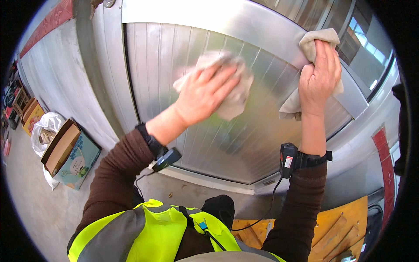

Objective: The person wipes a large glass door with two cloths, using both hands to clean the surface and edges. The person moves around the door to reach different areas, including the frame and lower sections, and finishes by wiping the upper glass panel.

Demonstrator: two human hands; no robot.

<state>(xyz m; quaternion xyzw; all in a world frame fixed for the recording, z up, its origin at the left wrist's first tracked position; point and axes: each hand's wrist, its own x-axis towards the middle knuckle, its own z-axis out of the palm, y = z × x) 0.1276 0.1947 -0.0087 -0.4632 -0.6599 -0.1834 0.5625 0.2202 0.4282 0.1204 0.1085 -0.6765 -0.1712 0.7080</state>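
My left hand (198, 98) presses a pale cloth (238, 98) flat against the ribbed metal panel of a silver door (174, 144). Its fingers are stretched over the cloth, and both are a little smeared by motion. Higher on the right, my right hand (318, 85) grips a beige cloth (326, 37) against the smooth metal rail (279, 37) of the door. Part of this cloth sticks out above the fingers and part hangs below the palm.
A blue printed cardboard box (78, 163) stands on the floor at left, beside a white plastic bag (46, 126). Glass panes (369, 46) sit above the rail. A yellow wooden board (345, 222) lies at lower right. Strapped devices with cables are on both wrists.
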